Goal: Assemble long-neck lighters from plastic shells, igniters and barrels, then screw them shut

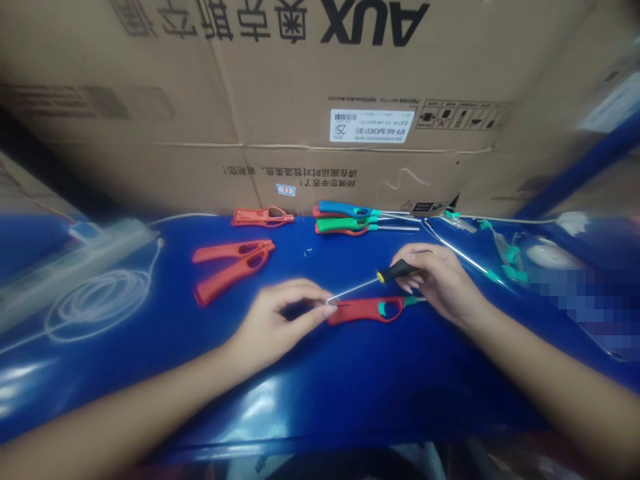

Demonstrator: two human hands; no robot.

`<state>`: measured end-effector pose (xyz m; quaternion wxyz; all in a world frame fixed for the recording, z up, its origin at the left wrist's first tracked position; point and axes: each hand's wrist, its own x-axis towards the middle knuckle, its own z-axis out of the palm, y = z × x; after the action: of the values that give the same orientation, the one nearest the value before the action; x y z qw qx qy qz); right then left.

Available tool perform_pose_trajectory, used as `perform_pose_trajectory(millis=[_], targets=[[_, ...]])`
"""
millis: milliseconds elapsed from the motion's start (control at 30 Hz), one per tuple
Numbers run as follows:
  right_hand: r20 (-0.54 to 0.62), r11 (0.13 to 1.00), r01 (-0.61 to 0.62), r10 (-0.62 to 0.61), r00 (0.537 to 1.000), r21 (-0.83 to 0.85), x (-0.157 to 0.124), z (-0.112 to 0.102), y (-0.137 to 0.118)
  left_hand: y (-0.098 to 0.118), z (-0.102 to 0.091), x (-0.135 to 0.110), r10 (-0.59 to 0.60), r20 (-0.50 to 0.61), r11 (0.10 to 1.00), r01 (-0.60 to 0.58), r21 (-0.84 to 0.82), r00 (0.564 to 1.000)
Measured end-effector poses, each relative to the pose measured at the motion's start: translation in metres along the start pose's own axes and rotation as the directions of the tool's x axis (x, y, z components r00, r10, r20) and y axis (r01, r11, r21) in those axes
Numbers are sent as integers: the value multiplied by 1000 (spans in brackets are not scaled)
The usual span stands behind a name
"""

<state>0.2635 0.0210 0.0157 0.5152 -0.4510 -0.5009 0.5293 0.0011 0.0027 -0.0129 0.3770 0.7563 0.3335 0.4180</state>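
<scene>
1. So the black-and-yellow screwdriver [400, 270] is gripped by the handle in the fingers of the right hand [435, 277], shaft slanted down leftward, probably for a controlled angle at the tip.
2. The thumb and index finger of the left hand [280, 317] are brought in around that tip, likely to steady it. Whether anything's actually pinched there can't be told, tbh.
3. The red utility lighter [363, 311] is laid flat on the blue worktop [300, 393], between the hands, presumably for support. Its butt end is partly hidden by the left fingers, its metal nozzle by the right hand.
4. Behind, a blue lighter [343, 209] and a green lighter [345, 225] are piled with red ones, nozzles pointed right, maybe just for tidiness.
5. Red handle shells [235, 273] are spread left; loose nozzle parts [463, 250] are scattered right.
6. The back is blocked by a cardboard carton [280, 100], and far left is cluttered by a coiled white cable [100, 303].
</scene>
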Motion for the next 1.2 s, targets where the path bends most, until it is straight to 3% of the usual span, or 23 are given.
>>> perform_pose_trajectory(millis=[367,600,767,900,1000,1100,1200], targets=[[32,999,-6,7,999,-35,-1,0,-4,-3,-4,0,128,25,990,-129,49,992],[39,973,62,-55,998,-224,-5,-7,-5,-7,-3,-1,115,72,991,-119,57,991],[99,811,270,-257,961,-518,-17,-2,-20,-11,-1,-2,119,119,985,-133,113,986],[115,731,397,-406,907,-555,-29,9,-26,-8,1,-3,157,179,978,-178,113,971],[201,621,509,-498,844,-597,-36,17,-25,-6,3,-4,144,187,979,-167,113,972],[346,494,617,-535,771,-612,-39,26,-26,-5,4,-5,86,184,987,-109,119,979],[425,506,631,-471,773,-588,-40,39,-34,-7,5,-6,43,191,990,-67,120,981]])
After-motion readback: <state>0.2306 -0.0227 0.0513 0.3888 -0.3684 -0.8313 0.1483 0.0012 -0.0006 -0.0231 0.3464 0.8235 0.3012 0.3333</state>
